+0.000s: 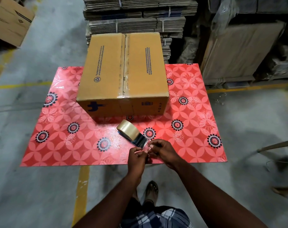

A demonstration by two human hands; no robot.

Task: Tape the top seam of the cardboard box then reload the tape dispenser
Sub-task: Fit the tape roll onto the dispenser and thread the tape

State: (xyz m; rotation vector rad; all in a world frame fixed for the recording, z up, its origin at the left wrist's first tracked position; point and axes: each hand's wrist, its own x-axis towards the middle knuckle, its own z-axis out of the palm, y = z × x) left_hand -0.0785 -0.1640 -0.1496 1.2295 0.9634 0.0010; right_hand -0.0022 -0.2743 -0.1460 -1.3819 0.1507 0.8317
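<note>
Cardboard box [123, 76] blocks table's [61, 145] far middle.

A warehouse: strapped stacks of flattened cartons [136, 17], concrete floor [41, 46] with yellow lines [23, 85]

Single head view, looking forward and steeply down; table [41, 145] near, stacked cardboard [136, 22] beyond.
</note>
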